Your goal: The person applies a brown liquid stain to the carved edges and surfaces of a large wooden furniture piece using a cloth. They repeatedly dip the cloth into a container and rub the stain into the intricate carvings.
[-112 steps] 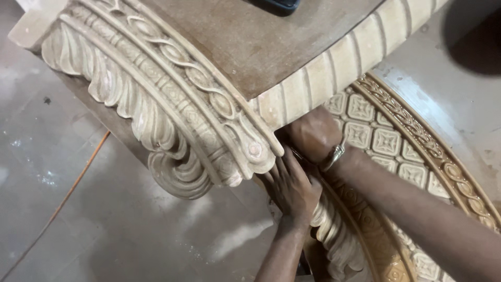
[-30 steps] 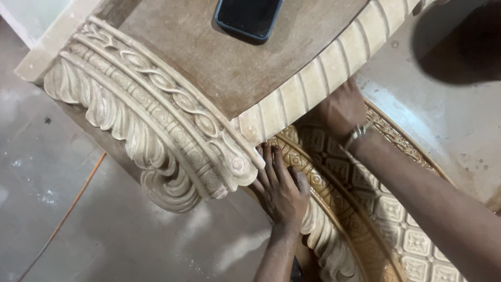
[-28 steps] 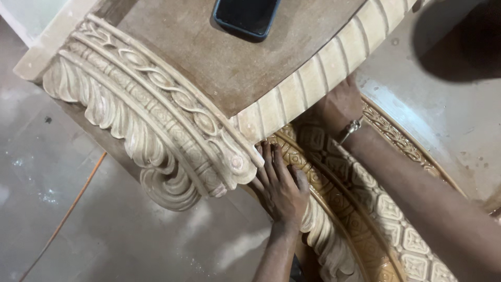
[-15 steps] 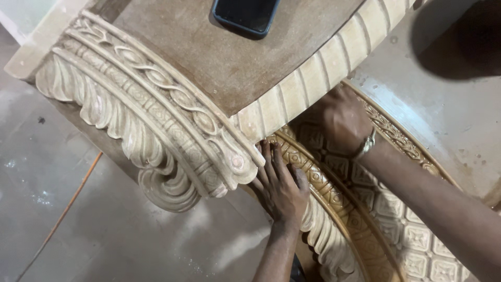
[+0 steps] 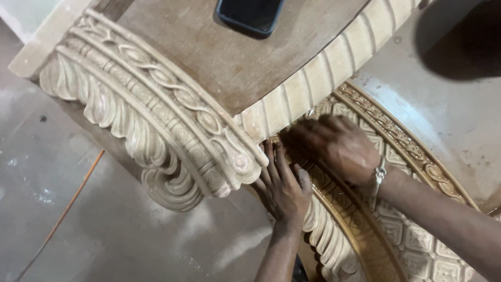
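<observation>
Dusty grey floor lay under a carved wooden block with a flat brown top, and a dark phone rested at that top's far edge. Beneath the block's fluted near edge sat a curved carved panel with a gold band; the left hand was pressed flat, fingers spread open, against the panel just under the block's scrolled corner. The right hand, wearing a metal bracelet, lay on the panel touching the fluted edge, fingers loosely curled and blurred, gripping nothing visible.
</observation>
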